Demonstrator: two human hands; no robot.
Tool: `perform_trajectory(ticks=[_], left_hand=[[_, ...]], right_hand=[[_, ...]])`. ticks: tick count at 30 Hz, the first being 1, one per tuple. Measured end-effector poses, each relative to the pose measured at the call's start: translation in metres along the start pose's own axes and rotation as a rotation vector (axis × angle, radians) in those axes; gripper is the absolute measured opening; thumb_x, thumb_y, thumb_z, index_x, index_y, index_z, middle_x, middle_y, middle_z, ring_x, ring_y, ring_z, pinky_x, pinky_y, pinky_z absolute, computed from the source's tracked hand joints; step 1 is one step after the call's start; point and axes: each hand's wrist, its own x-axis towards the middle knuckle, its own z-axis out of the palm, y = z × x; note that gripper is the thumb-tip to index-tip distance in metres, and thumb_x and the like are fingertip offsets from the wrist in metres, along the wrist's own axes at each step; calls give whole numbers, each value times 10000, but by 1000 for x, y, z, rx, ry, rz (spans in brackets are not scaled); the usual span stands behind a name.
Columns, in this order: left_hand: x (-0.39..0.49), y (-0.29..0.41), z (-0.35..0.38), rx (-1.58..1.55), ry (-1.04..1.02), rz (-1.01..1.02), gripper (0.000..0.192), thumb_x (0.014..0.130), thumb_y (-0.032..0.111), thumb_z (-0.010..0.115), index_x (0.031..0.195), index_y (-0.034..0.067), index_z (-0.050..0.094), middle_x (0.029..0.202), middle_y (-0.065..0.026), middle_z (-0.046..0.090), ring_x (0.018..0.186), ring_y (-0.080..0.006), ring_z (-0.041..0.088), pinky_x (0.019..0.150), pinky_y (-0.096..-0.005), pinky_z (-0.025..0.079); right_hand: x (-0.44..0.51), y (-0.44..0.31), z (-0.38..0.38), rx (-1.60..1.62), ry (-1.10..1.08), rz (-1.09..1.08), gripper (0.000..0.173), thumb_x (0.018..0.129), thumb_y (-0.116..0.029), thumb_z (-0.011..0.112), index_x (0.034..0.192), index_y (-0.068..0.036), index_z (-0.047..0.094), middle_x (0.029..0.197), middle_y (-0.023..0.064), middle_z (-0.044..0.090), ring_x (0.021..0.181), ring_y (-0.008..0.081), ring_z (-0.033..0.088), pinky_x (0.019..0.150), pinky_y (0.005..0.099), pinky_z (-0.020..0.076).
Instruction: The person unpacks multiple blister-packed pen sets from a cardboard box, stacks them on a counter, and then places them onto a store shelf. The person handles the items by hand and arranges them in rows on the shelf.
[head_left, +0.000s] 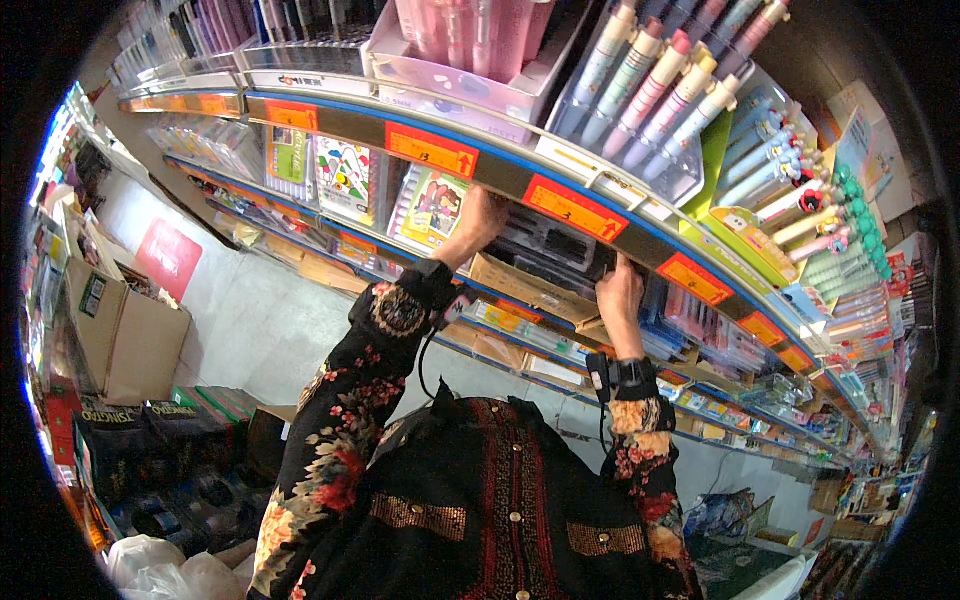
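Note:
Both hands reach under the edge of a shop shelf. My left hand (480, 223) is at the gap beside a marker pack with a cartoon cover (431, 210), its fingertips hidden by the shelf edge. Over to the right, my right hand (621, 289) has its fingers at the end of a dark space holding black packaged items (551, 244). A torn brown cardboard box front (532, 289) lies below, between the two hands. Whether either hand grips anything cannot be made out. Another pack with a drawn cover (346, 180) stands further left.
Orange price tags (576, 208) line the shelf edge. Above it stand a pink pen box (457, 82) and clear trays of pens (652, 97). Lower shelves carry more stationery. An open cardboard carton (142, 337) is on the left, with dark drink cartons (150, 435) below it.

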Motion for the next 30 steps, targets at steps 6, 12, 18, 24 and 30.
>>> perform_trajectory(ticks=[6, 12, 18, 24, 30], left_hand=[[3, 6, -23, 400, -463, -152, 230, 734, 179, 575, 799, -25, 659, 848, -268, 628, 859, -391, 623, 745, -452, 507], [15, -9, -13, 597, -571, -129, 221, 747, 139, 545, 796, -50, 648, 837, -284, 627, 854, -396, 631, 717, -447, 517], [5, 17, -21, 594, -519, -186, 196, 751, 115, 544, 780, -47, 652, 830, -280, 630, 833, -395, 637, 702, -432, 524], [2, 4, -18, 558, -469, -180, 191, 737, 107, 555, 783, -53, 650, 821, -283, 626, 817, -393, 638, 692, -435, 524], [4, -29, -7, 454, -343, 61, 162, 743, 91, 541, 771, -29, 646, 814, -269, 625, 798, -401, 631, 680, -449, 521]], right_hand=[[19, 11, 0, -187, 110, -192, 252, 779, -80, 546, 1012, -2, 598, 910, 273, 609, 853, 431, 589, 729, 494, 475], [49, 29, 11, -297, 261, -450, 226, 805, -157, 575, 996, -37, 591, 956, 190, 631, 862, 412, 581, 776, 469, 456], [54, 36, 20, -203, 172, -184, 174, 710, -89, 586, 867, -46, 649, 786, 201, 635, 772, 401, 610, 678, 485, 464], [44, 35, 13, -221, 161, -217, 219, 821, -146, 555, 1003, -41, 618, 999, 200, 627, 944, 378, 577, 812, 437, 452], [51, 33, 15, -227, 251, -266, 181, 765, -147, 574, 893, -41, 645, 839, 198, 646, 794, 411, 611, 693, 479, 465]])
